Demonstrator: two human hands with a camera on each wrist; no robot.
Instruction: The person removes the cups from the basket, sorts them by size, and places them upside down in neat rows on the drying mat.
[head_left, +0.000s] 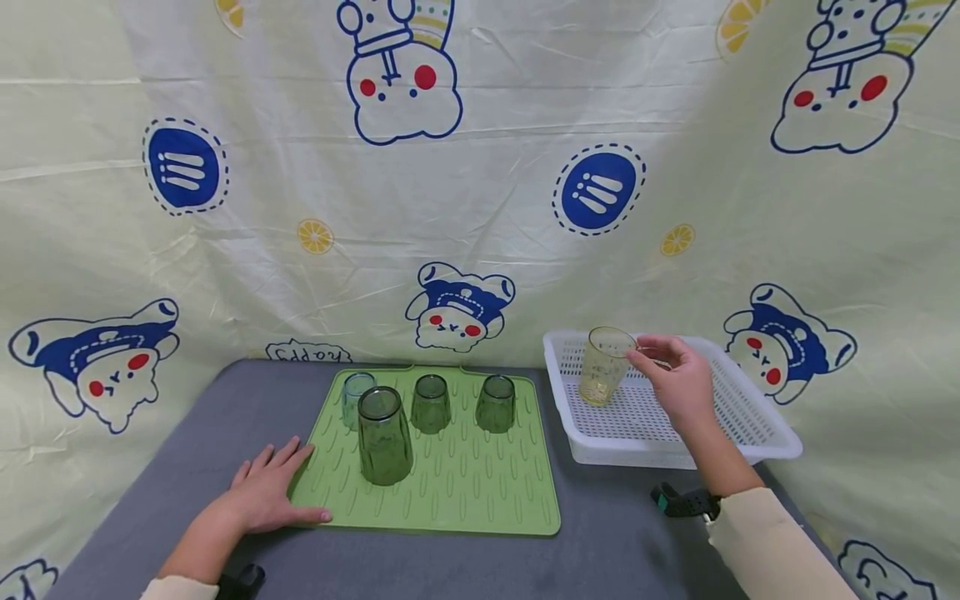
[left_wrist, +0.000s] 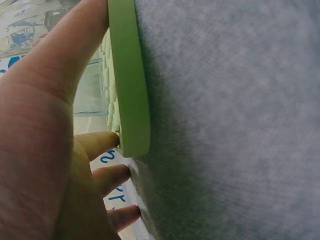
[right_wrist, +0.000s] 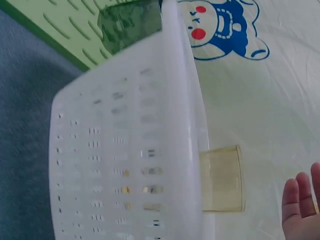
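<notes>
A yellow-tinted drinking glass (head_left: 602, 371) stands in the white perforated basket (head_left: 780, 446), near its left end. Beside the glass rim, my right hand (head_left: 678, 379) has loosely bent fingers; the right wrist view shows a gap between those fingers (right_wrist: 291, 200) and the glass (right_wrist: 222, 180). My left hand (head_left: 262, 492) is spread at the left edge of a green drying mat (head_left: 480, 492), with the thumb on its near left corner. On the mat are a tall green glass (head_left: 385, 442), two shorter green glasses (head_left: 431, 404) and a bluish clear glass (head_left: 351, 408).
A grey cloth (head_left: 607, 542) covers the table under the mat and basket. Behind them hangs a pale curtain (head_left: 495, 192) with cartoon prints. The basket's raised wall (right_wrist: 110, 145) stands just right of the mat. A dark wristband (head_left: 686, 502) is on my right wrist.
</notes>
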